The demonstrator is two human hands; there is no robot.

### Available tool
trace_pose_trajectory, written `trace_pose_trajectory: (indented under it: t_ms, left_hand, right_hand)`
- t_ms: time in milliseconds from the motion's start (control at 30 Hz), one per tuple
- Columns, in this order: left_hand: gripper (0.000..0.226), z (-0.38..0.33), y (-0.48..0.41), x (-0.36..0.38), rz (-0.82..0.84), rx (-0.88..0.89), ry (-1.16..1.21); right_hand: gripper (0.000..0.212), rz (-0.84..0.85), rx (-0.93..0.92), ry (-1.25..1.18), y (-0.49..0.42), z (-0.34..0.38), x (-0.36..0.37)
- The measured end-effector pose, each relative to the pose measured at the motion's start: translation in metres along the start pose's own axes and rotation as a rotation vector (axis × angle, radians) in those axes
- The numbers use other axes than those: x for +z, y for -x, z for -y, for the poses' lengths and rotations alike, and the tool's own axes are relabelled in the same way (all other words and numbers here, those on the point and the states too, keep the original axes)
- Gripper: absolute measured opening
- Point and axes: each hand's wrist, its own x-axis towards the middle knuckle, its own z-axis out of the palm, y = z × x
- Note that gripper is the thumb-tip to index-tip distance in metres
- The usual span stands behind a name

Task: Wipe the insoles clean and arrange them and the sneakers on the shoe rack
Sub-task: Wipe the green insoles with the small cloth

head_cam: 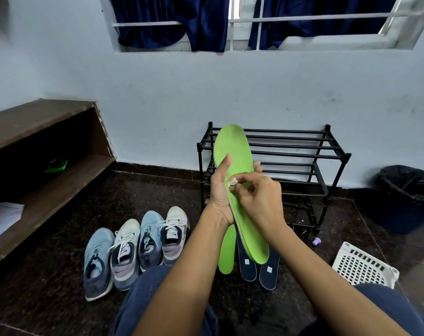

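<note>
Fingers (251, 184) of the right hand (262, 200) pinch a wipe (231, 182) on the insole (232, 146) the left hand (219, 192) grips before the rack (293, 146): wiping; racking likely next.

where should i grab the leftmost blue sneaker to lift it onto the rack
By the heel collar of the leftmost blue sneaker, coming from above on your side. It stands upright on the floor with its heel toward you and its opening facing up, so the collar can probably be pinched between the inside and the back.
</note>
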Motion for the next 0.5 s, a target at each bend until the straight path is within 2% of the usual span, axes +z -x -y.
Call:
trace_pose_trajectory:
  t_ms: [67, 167, 267, 400, 500]
  left_hand:
    - [0.06, -0.006, 0.001, -0.004, 0.053, 0.033, 0.032]
    - [0.073, -0.019, -0.003, -0.01, 0.135, 0.083, 0.062]
    - [0.07, -0.026, -0.006, -0.011, 0.154, 0.133, 0.043]
    - [0.068, -0.023, -0.01, -0.008, 0.159, 0.13, 0.067]
    - [0.066, -0.011, -0.007, -0.001, 0.145, 0.062, 0.042]
  right_hand:
    - [0.013, 0.071, -0.012, -0.026, 0.006, 0.002, -0.001]
    - [0.012, 0.168, -0.029, -0.051, 0.017, 0.003, 0.002]
    - [0.012, 0.207, -0.045, -0.043, 0.025, 0.0, 0.005]
    - [0.012, 0.146, -0.04, -0.063, 0.021, -0.002, 0.002]
    - [0.014, 0.034, 0.0, -0.069, 0.011, -0.002, -0.004]
